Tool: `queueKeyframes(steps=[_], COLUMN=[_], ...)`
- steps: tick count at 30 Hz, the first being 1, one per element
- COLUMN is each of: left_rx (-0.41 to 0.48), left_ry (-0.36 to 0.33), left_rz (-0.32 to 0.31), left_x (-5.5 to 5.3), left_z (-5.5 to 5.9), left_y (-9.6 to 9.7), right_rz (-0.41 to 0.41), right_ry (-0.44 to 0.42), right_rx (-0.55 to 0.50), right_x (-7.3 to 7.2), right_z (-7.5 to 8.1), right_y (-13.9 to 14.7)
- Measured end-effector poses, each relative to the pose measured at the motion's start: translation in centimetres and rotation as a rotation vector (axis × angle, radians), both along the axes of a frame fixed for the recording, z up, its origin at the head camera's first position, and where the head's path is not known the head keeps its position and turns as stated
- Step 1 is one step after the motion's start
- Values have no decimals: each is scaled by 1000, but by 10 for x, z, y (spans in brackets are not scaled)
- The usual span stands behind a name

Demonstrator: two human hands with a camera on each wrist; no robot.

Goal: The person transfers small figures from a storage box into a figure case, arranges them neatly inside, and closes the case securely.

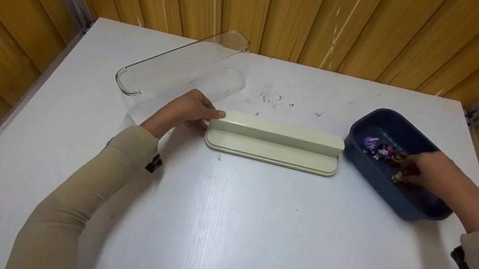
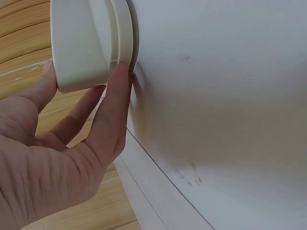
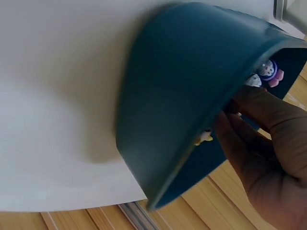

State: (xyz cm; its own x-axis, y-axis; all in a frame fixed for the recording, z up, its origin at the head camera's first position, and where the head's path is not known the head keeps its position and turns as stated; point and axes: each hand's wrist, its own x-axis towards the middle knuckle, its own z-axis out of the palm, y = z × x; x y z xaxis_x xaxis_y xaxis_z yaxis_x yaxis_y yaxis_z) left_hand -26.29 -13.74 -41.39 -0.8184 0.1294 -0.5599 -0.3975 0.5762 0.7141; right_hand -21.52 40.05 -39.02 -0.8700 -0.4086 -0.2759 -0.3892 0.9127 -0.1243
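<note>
Your left hand (image 1: 193,108) grips the end of a cream stepped stand (image 1: 273,152) lying between your hands; your right hand (image 1: 434,174) is inside a blue bin (image 1: 375,180) among toy figurines (image 1: 382,151). You seem to be selecting 1, though its grip is hard to tell. Next calls for a careful lift.

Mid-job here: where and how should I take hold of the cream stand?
Probably best at the middle of its raised back step, coming down from above and pinching front to back. The cream stand lies flat, and the step rises along its full length. The left hand has its left end, and the blue bin sits close by its right.
</note>
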Motion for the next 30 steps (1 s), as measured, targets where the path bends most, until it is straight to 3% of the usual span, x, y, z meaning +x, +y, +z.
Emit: queueKeyframes(steps=[8,16,30], left_rx=[-18,-35,-31], left_ry=[15,11,35], left_rz=[-10,-8,-34], left_x=[4,11,3], left_z=[1,-4,-3], left_y=[-4,-16,-2], right_rz=[-44,-18,-46], right_ry=[-125,-135,-64], right_rx=[-21,-64,-48], right_x=[-10,-17,-9], right_z=[2,0,-1], right_y=[-4,-16,1])
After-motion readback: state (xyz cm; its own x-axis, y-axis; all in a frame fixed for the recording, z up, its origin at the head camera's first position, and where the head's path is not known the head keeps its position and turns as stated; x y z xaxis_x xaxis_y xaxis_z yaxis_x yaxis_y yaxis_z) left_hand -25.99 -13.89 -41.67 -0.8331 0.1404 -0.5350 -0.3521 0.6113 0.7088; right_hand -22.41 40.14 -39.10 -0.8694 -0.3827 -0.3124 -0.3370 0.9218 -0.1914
